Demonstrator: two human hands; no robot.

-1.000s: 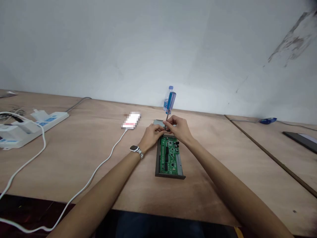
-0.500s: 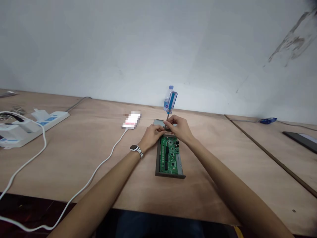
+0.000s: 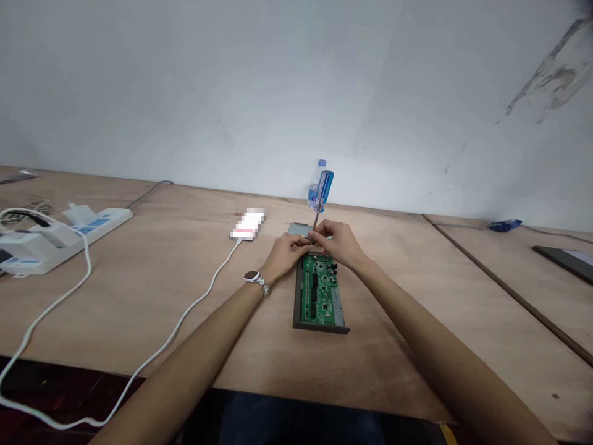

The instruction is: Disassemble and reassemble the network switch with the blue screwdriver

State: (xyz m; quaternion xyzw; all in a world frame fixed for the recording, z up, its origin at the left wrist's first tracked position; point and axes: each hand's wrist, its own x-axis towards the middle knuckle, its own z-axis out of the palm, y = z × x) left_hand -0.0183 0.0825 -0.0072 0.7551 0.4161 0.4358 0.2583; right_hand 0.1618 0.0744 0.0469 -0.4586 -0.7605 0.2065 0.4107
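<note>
A screwdriver [image 3: 325, 188] with a blue and clear handle stands nearly upright, tip down, over the far part of a green circuit board [image 3: 320, 295]. The board sits in a long dark frame [image 3: 320, 329] lying on the table. My right hand [image 3: 340, 242] is closed, thumb and fingers pinching the screwdriver's shaft low down, below the handle. Close beside it, my left hand [image 3: 285, 254] has its fingertips pressed together near the tip, at the frame's left side; whatever they grip is hidden. The screwdriver tip is hidden behind the fingers.
A clear water bottle [image 3: 313, 190] stands behind the screwdriver, by the wall. On the left lie a phone [image 3: 250, 224] with a white charging cable [image 3: 185, 312] and a white power strip [image 3: 109, 217]. A blue object [image 3: 504, 225] and a dark flat device [image 3: 563, 262] lie right.
The screwdriver handle shows a different side, as if turned, and leans slightly more to the right. Both hands keep nearly the same places; the whole view has shifted slightly.
</note>
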